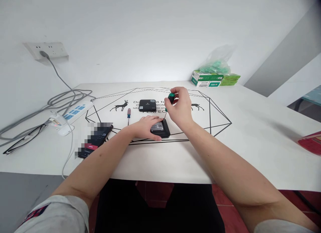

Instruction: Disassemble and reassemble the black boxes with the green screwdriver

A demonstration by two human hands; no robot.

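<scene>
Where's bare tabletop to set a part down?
Biggest: white tabletop between right forearm and red object. Smaller: strip between labelled black device and tabletop's front edge. Crowded: left, with power strip, gray cable, smartphone; centre, with left hand, right hand, green-handled screwdriver, red-handled screwdriver, flat black box.

I hold the green screwdriver [171,98] in my right hand [180,108], tip at the labelled box [164,131]; my left hand [146,127] rests on that box. Nearby on the bench [155,166]: another box [147,106], red screwdriver [128,112], phone [99,139].
</scene>
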